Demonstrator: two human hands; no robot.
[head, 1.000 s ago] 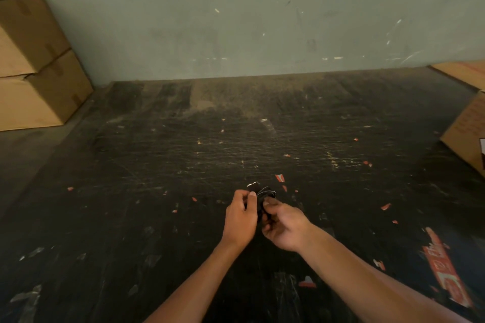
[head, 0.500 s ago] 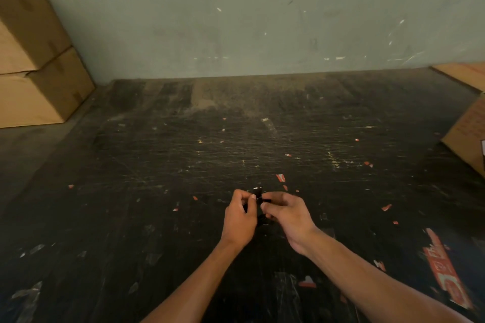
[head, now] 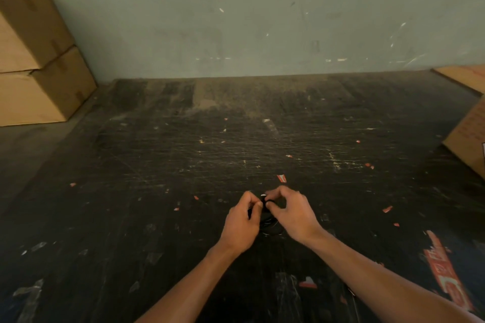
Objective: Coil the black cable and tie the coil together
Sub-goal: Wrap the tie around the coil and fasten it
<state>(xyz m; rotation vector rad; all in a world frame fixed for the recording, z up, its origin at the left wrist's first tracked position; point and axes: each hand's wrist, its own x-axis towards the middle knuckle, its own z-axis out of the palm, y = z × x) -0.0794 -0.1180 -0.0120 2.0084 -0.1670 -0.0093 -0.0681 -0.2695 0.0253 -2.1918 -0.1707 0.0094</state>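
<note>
Both hands, left hand (head: pixel 240 223) and right hand (head: pixel 291 214), pinch the small black cable (head: pixel 267 219) coil above the table (head: pixel 157 178); light, limp, springy, best gripped across its bundled loops.

Single head-worn wide-angle view, forward and down over dark floor (head: pixel 183 191) toward wall (head: pixel 262 21)

Two stacked cardboard boxes (head: pixel 39 60) far left beside scuffed dark tabletop (head: pixel 157 191), pale wall (head: pixel 262 21) behind
</note>
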